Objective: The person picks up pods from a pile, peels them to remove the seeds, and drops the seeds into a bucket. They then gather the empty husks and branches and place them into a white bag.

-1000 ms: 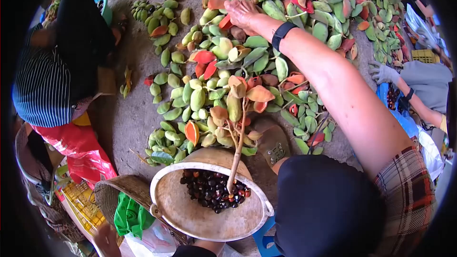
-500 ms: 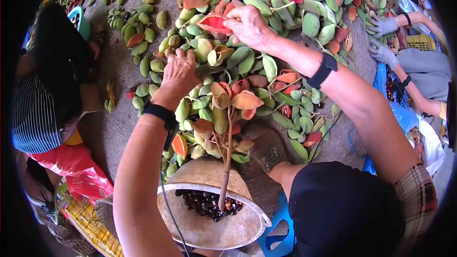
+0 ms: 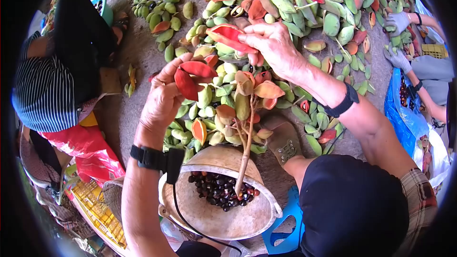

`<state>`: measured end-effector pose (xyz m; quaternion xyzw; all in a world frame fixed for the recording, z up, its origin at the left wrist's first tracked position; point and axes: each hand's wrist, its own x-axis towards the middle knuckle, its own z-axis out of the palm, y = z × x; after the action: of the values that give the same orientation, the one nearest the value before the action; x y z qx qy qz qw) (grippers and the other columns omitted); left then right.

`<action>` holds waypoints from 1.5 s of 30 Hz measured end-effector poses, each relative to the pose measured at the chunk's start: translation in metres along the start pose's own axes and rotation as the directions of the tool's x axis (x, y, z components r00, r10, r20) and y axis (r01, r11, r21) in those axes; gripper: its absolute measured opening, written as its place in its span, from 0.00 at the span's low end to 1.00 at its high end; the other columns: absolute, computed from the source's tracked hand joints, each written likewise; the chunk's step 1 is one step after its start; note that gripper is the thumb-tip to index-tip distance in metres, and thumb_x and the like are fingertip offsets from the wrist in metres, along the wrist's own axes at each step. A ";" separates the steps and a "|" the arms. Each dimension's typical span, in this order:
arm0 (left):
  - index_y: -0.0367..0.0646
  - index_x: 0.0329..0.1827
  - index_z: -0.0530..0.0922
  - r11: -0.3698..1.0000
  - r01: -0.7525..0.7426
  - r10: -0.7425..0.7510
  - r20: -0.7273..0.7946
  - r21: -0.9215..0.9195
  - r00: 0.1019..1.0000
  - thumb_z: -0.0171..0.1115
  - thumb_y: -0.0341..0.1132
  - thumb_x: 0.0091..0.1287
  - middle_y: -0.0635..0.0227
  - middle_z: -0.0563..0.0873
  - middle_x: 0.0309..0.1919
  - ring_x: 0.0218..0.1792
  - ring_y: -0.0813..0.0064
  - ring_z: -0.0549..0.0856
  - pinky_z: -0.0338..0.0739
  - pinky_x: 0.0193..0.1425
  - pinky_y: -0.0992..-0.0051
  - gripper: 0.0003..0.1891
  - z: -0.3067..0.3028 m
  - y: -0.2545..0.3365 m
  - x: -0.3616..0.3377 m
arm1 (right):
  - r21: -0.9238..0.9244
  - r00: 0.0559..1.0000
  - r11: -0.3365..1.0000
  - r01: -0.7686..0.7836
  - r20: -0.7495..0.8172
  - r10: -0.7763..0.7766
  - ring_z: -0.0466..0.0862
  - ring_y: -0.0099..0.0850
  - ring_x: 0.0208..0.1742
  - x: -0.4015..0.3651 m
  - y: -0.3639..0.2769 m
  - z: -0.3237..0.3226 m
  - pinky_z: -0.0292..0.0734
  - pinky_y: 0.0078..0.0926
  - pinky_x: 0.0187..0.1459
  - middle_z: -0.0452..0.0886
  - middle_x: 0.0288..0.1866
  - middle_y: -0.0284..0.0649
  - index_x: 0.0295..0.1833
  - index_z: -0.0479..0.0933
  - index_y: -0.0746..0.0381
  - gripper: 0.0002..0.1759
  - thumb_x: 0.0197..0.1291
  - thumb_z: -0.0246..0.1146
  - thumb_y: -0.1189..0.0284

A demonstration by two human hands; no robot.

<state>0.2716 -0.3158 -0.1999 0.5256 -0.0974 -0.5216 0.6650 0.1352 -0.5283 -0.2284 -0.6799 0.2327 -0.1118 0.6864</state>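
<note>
My left hand (image 3: 162, 95) is closed around a split red seed pod (image 3: 186, 84), its two halves spread apart. A little up and to the right, my right hand (image 3: 275, 47) grips another split seed pod (image 3: 223, 34), red inside with a paler rim. Below the hands, a tilted off-white bucket (image 3: 228, 226) holds dark, shiny seeds (image 3: 214, 191). A cut branch (image 3: 245, 154) rises from the bucket, bearing several brownish-orange pods (image 3: 267, 90) at its top. Behind it lies a heap of green pods (image 3: 205, 96), partly hidden by my hands.
More green and red pods (image 3: 281, 0) cover the ground at the back. A seated person in a striped top (image 3: 45, 97) is at left, beside a red bag (image 3: 95, 150) and yellow crate (image 3: 97, 214). At right, a co-worker's gloved hands (image 3: 397, 59) are near a blue bag (image 3: 399, 109).
My left hand has risen from the heap and now holds a split red pod. My right hand keeps its pod, now nearer to me and the left hand. The view has shifted slightly.
</note>
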 end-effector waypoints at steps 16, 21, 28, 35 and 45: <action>0.41 0.62 0.72 0.942 -0.336 0.317 -0.295 -0.014 0.901 0.53 0.16 0.58 0.51 0.80 0.53 0.50 0.60 0.84 0.79 0.56 0.65 0.26 0.088 0.044 -0.252 | 0.251 0.682 0.867 -0.430 0.720 0.129 0.81 0.23 0.25 -0.103 -0.163 0.068 0.80 0.20 0.25 0.79 0.26 0.35 0.41 0.75 0.67 0.12 0.51 0.64 0.73; 0.39 0.60 0.72 0.880 -0.476 0.445 -0.323 -0.017 0.835 0.53 0.16 0.59 0.52 0.82 0.49 0.48 0.60 0.84 0.79 0.56 0.66 0.24 0.121 0.030 -0.313 | -0.191 0.658 0.967 -0.166 0.709 0.253 0.80 0.20 0.25 -0.159 -0.236 0.093 0.73 0.17 0.21 0.80 0.27 0.35 0.32 0.77 0.66 0.08 0.49 0.67 0.73; 0.34 0.68 0.63 0.853 -0.516 0.490 -0.214 -0.082 0.845 0.49 0.22 0.52 0.48 0.77 0.55 0.57 0.52 0.77 0.71 0.63 0.56 0.34 0.149 0.023 -0.359 | -0.338 0.839 0.940 -0.042 0.499 0.217 0.83 0.28 0.23 -0.238 -0.262 0.129 0.74 0.27 0.22 0.79 0.20 0.41 0.23 0.78 0.65 0.05 0.48 0.64 0.76; 0.41 0.49 0.74 0.811 -0.540 0.584 -0.362 0.223 0.727 0.64 0.30 0.62 0.67 0.81 0.36 0.39 0.76 0.83 0.78 0.46 0.76 0.14 0.159 0.019 -0.383 | -0.539 0.807 0.601 0.590 0.361 -0.468 0.85 0.40 0.39 -0.306 -0.266 0.161 0.79 0.35 0.42 0.84 0.31 0.45 0.30 0.81 0.60 0.12 0.44 0.70 0.63; 0.39 0.53 0.75 0.823 -0.434 0.551 -0.326 0.366 0.768 0.54 0.27 0.64 0.64 0.82 0.44 0.43 0.74 0.83 0.74 0.53 0.73 0.14 0.141 -0.008 -0.373 | -0.386 0.780 0.688 0.615 0.168 -0.603 0.83 0.48 0.33 -0.322 -0.209 0.168 0.78 0.43 0.36 0.80 0.27 0.50 0.34 0.72 0.65 0.14 0.40 0.66 0.73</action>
<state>0.0080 -0.1025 0.0103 0.6650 -0.1583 -0.1838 0.7063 -0.0302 -0.2392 0.0256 -0.8510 0.0029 -0.2706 0.4501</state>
